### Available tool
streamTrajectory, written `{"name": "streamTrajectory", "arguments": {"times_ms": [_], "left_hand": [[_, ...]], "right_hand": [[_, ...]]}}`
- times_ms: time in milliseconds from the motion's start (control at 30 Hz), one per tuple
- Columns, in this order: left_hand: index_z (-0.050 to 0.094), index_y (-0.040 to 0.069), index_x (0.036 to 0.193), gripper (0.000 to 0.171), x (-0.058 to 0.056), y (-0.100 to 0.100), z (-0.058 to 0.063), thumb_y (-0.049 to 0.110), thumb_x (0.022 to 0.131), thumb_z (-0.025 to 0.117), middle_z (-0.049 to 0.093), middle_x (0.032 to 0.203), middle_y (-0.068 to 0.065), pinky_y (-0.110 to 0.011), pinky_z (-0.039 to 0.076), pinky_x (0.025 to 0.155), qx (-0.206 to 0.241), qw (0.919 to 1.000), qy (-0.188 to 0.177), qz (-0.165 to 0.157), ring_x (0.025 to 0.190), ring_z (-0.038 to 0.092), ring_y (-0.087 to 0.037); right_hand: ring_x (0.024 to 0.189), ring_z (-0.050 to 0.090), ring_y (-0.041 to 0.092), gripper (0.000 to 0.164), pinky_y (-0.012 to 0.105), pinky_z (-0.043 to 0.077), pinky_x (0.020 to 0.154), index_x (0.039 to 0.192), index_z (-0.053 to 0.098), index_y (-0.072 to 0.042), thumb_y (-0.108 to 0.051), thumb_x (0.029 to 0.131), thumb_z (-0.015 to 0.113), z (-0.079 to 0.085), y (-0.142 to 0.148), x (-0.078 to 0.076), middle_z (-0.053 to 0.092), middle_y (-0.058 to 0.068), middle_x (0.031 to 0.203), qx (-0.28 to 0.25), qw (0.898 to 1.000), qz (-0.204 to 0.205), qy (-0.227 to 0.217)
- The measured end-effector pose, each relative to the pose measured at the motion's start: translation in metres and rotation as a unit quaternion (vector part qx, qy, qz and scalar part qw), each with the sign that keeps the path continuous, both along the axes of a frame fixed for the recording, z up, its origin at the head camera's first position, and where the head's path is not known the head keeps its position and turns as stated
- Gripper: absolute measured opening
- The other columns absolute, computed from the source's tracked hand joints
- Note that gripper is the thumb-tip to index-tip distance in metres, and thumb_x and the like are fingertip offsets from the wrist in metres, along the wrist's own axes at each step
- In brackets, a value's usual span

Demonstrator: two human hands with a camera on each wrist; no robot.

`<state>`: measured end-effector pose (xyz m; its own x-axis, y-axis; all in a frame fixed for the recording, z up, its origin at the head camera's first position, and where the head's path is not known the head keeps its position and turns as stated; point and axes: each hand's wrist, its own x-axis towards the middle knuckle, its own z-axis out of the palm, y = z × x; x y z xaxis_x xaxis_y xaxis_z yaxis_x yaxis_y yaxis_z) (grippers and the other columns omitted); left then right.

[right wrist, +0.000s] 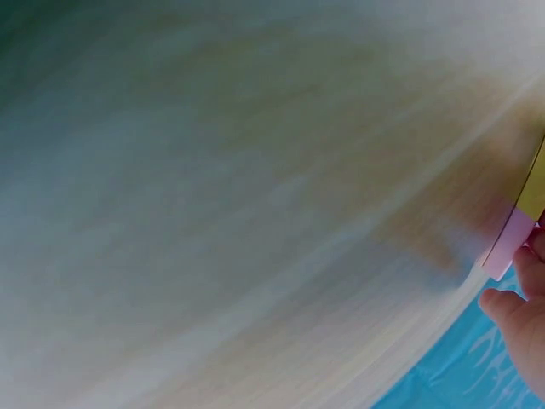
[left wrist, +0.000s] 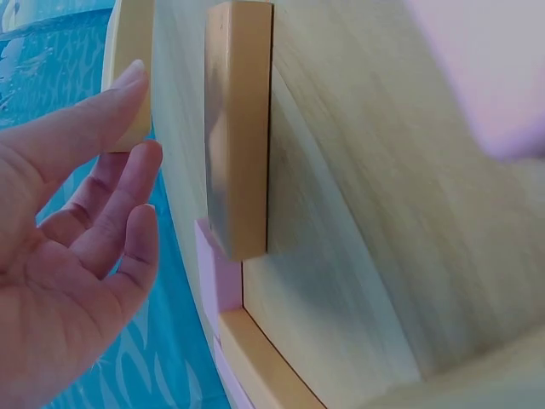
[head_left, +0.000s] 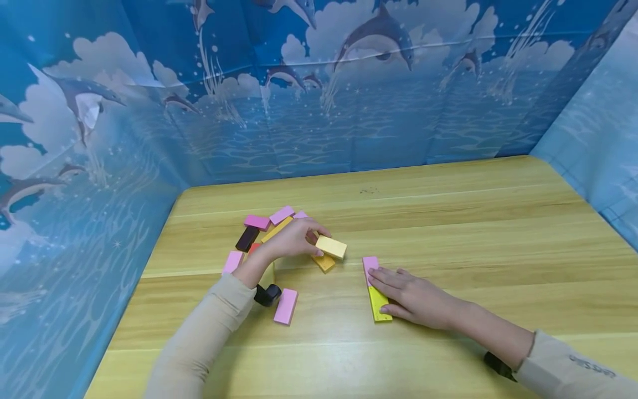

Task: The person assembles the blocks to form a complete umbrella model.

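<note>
My left hand (head_left: 291, 239) pinches a cream rectangular block (head_left: 332, 247) between thumb and fingers, lifted off the table. Just below that block lies an orange block (head_left: 325, 264), also seen in the left wrist view as a long orange block (left wrist: 249, 128). On the right, my right hand (head_left: 421, 299) rests with extended fingers on a pink block (head_left: 369, 262) and a yellow block (head_left: 377, 305) with small marks. These two lie end to end in a line, touching. In the right wrist view, the pink block (right wrist: 509, 243) and part of the fingers show at the edge.
Around my left forearm lie a magenta block (head_left: 257, 222), a dark brown block (head_left: 247, 239), a yellow-orange block (head_left: 277, 229) and several pink ones. One pink block (head_left: 286, 306) lies apart, nearer me. A dolphin-print curtain (head_left: 309, 127) borders the wooden table (head_left: 473, 221).
</note>
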<state>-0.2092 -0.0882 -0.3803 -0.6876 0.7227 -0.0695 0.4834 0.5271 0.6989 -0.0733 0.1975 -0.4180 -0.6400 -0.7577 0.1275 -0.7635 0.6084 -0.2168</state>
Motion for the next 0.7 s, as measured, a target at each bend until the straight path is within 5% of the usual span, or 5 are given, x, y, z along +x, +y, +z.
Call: {"name": "streamTrajectory", "arguments": {"times_ms": [300, 700], "left_hand": [[0.064, 0.004, 0.116, 0.041, -0.008, 0.021, -0.002, 0.003, 0.077, 0.075, 0.061, 0.112, -0.009, -0.023, 0.049, 0.072, -0.018, 0.9995, -0.025, 0.007, 0.091, 0.061, -0.017], [0.067, 0.002, 0.111, 0.039, -0.016, 0.047, -0.008, 0.004, 0.074, 0.078, 0.063, 0.104, -0.010, -0.019, 0.047, 0.069, -0.041, 0.9989, 0.010, -0.021, 0.082, 0.061, -0.016]], "right_hand": [[0.131, 0.038, 0.028, 0.059, 0.052, 0.038, 0.097, 0.139, 0.041, -0.002, -0.037, 0.094, 0.053, -0.001, 0.001, 0.000, 0.038, 0.014, 0.144, -0.007, 1.000, 0.000, -0.001], [0.129, 0.040, 0.028, 0.058, 0.053, 0.039, 0.094, 0.138, 0.044, -0.001, -0.037, 0.093, 0.055, -0.002, 0.000, 0.001, 0.040, 0.014, 0.143, -0.018, 1.000, 0.001, 0.011]]}}
